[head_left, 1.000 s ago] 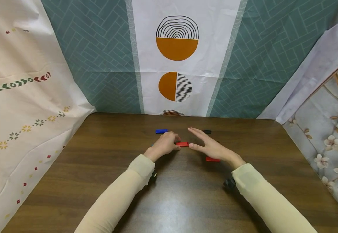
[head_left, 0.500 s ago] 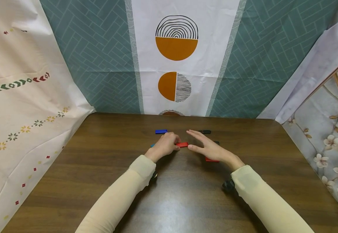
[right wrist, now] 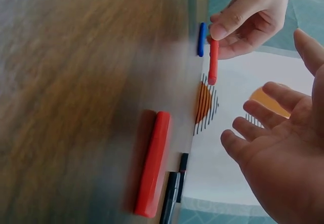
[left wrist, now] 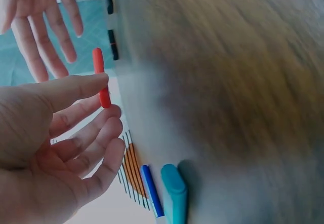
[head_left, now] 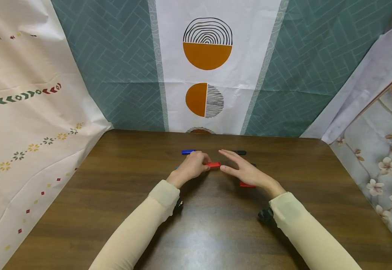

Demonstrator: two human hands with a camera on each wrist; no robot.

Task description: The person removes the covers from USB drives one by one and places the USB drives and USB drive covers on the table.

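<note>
One red bar (head_left: 213, 164) pinched by left grip (head_left: 190, 165), right grip (head_left: 248, 171) near

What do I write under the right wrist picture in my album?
The left hand pinches a red piece; the open right hand holds nothing.

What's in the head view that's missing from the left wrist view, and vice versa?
Only the head view shows sleeves, blossom cloth and the unheld red piece. Only the left wrist view shows the palm of the right hand. Both show the left hand pinching another red piece, the blue piece, two black pieces and, barely in the head view, the teal piece.
</note>
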